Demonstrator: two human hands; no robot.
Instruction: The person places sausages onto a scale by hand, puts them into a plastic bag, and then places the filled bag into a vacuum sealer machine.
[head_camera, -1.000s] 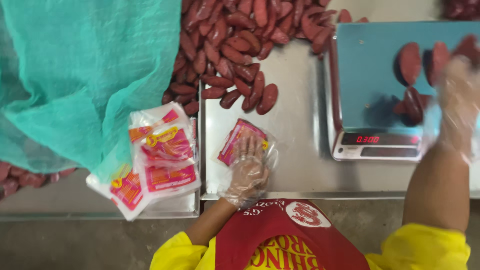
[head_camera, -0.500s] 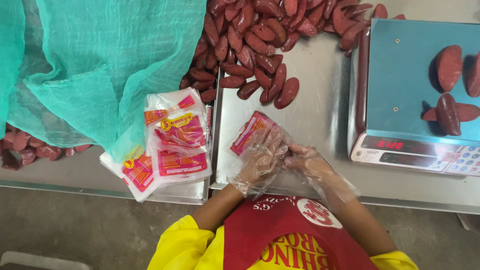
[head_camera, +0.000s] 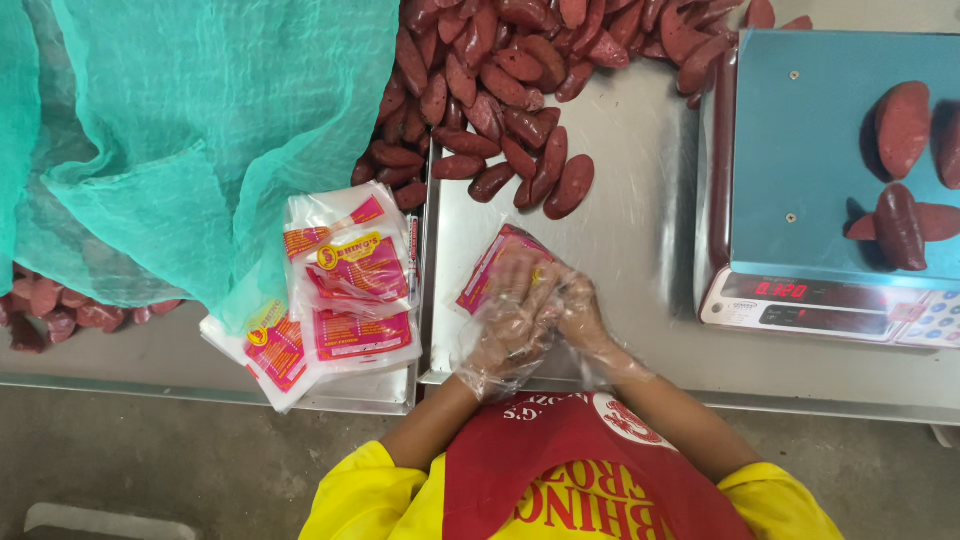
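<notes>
Both my hands wear thin clear plastic gloves and meet over one printed red and clear plastic pouch (head_camera: 487, 268) lying on the steel table (head_camera: 640, 230). My left hand (head_camera: 510, 315) presses on the pouch's near end and grips it. My right hand (head_camera: 578, 312) touches the same pouch from the right side. A heap of dark red sausages (head_camera: 505, 90) lies just beyond the pouch. A blue-topped digital scale (head_camera: 820, 160) to the right carries several sausages (head_camera: 902, 225).
A stack of empty printed pouches (head_camera: 345, 290) lies to the left of my hands. A teal mesh cloth (head_camera: 190, 130) covers the left table, with more sausages (head_camera: 60, 305) under its edge. The table's front edge runs just before my apron.
My right hand left the scale and came down left to join my left hand on the pouch. The view shifted slightly toward the right.
</notes>
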